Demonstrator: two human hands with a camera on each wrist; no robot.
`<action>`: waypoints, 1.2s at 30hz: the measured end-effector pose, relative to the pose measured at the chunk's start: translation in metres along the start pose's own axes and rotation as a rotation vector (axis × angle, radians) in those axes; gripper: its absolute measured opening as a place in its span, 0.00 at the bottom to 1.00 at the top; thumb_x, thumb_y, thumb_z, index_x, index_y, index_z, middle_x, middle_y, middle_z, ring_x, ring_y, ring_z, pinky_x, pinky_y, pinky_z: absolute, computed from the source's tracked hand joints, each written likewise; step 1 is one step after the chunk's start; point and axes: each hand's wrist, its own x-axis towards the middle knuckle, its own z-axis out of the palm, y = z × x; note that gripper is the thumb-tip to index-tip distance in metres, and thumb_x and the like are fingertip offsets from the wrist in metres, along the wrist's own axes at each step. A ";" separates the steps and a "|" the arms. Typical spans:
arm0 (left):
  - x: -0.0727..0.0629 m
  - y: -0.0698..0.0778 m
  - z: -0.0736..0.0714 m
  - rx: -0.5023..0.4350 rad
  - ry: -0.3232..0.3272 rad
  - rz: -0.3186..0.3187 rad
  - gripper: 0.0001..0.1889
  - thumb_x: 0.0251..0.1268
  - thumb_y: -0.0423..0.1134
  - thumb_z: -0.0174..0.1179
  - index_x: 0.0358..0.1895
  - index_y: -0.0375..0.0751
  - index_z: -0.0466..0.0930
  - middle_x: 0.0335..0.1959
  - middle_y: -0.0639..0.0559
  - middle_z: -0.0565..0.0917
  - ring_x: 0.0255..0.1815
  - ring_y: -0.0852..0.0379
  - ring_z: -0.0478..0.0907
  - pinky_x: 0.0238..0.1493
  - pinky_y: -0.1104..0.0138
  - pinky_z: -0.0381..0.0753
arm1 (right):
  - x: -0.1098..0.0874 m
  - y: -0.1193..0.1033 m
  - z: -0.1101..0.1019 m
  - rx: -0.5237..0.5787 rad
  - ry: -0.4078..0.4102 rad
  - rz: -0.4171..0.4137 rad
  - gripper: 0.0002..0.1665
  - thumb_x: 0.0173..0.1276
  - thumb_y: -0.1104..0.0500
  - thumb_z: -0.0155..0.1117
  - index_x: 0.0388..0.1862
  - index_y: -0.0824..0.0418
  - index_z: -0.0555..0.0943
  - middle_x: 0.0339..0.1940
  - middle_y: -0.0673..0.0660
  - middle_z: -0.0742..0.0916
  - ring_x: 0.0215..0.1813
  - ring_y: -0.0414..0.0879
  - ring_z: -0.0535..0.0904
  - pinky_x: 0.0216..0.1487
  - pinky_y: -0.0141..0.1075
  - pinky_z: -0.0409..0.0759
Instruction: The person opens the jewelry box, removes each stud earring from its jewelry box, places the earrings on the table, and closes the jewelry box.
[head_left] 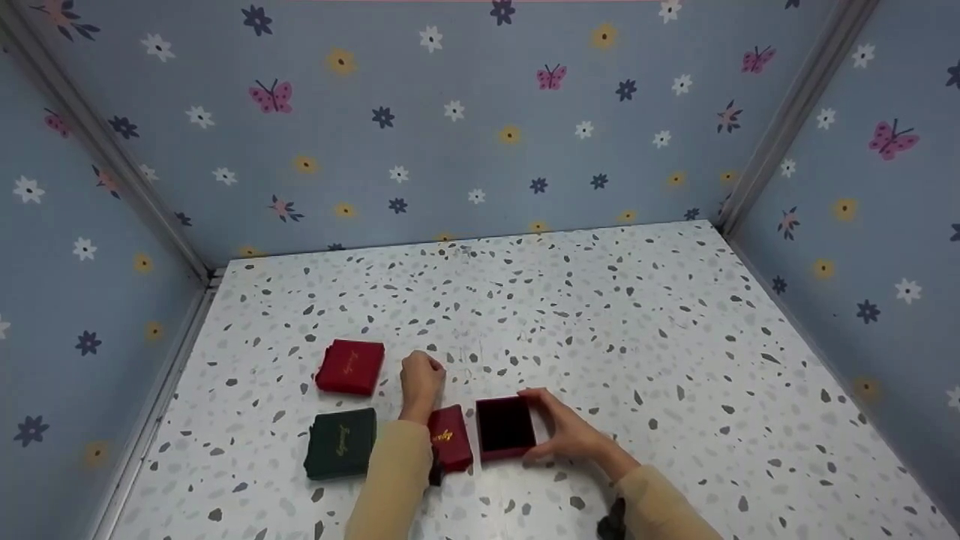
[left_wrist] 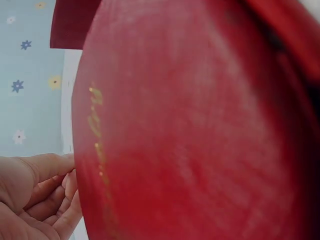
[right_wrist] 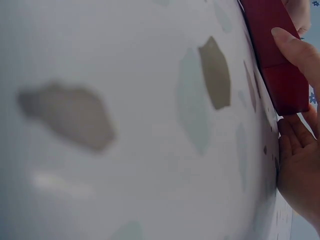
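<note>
My right hand (head_left: 566,431) holds a small dark red box (head_left: 486,454) with a black inside facing up, thumb at its near edge and fingers at its far edge. In the right wrist view the thumb lies along the box's side wall (right_wrist: 285,90). My left hand (head_left: 421,382) is beyond a dark red pouch-like case (head_left: 451,435) with gold lettering, its fingers curled. No object shows in it, though the case hides its fingertips in the left wrist view. That case (left_wrist: 190,125) fills most of this view, partly covered by the left forearm in the head view.
A brighter red pouch-like case (head_left: 350,367) lies left of the left hand. Nearer, a dark green one (head_left: 341,444) lies beside the left sleeve. All are on a white speckled tabletop (head_left: 540,315), with blue flowered panels (head_left: 480,154) at the back and sides.
</note>
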 end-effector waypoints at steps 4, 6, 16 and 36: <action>0.001 -0.001 0.001 -0.009 -0.002 -0.004 0.05 0.47 0.25 0.58 0.18 0.34 0.79 0.19 0.47 0.78 0.21 0.54 0.73 0.27 0.62 0.74 | 0.000 0.000 0.000 0.001 -0.003 -0.001 0.57 0.31 0.52 0.78 0.63 0.50 0.59 0.58 0.46 0.71 0.62 0.43 0.61 0.64 0.44 0.49; 0.002 -0.001 0.002 -0.018 -0.004 -0.008 0.05 0.46 0.25 0.58 0.18 0.34 0.79 0.19 0.47 0.78 0.22 0.53 0.74 0.28 0.61 0.74 | 0.000 0.000 0.000 0.001 -0.003 -0.005 0.57 0.31 0.52 0.78 0.63 0.50 0.59 0.58 0.46 0.71 0.62 0.42 0.61 0.64 0.44 0.50; 0.006 -0.003 0.005 -0.046 0.006 -0.039 0.03 0.42 0.26 0.61 0.18 0.35 0.81 0.21 0.46 0.81 0.23 0.53 0.76 0.30 0.61 0.75 | 0.000 0.000 0.001 0.045 0.001 -0.027 0.56 0.32 0.53 0.79 0.63 0.53 0.60 0.56 0.46 0.72 0.60 0.42 0.64 0.63 0.44 0.53; 0.004 0.002 -0.004 -0.090 -0.036 -0.043 0.03 0.46 0.30 0.65 0.21 0.34 0.82 0.20 0.46 0.80 0.22 0.53 0.75 0.28 0.63 0.74 | -0.008 -0.033 -0.005 0.055 -0.005 -0.018 0.55 0.34 0.63 0.77 0.63 0.64 0.59 0.57 0.58 0.72 0.61 0.52 0.62 0.63 0.48 0.50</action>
